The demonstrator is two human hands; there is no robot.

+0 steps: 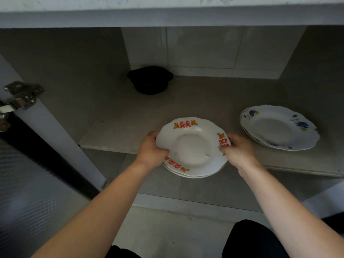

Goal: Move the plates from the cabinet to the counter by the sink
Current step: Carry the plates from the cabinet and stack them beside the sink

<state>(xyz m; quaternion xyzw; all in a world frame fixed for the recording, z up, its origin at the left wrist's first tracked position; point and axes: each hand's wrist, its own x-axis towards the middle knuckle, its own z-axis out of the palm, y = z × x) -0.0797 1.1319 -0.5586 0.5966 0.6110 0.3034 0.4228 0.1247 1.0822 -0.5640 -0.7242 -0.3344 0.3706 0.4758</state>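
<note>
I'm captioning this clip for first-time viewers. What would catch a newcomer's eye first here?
The left hand and right hand grip a stack of white plates with red prints at the front edge of the shelf. Blue-flowered plates lie on the shelf to its right; a black pot sits at the back.

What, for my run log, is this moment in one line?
left hand, right hand: grip red-print plates | blue-flower plates: on shelf
</note>
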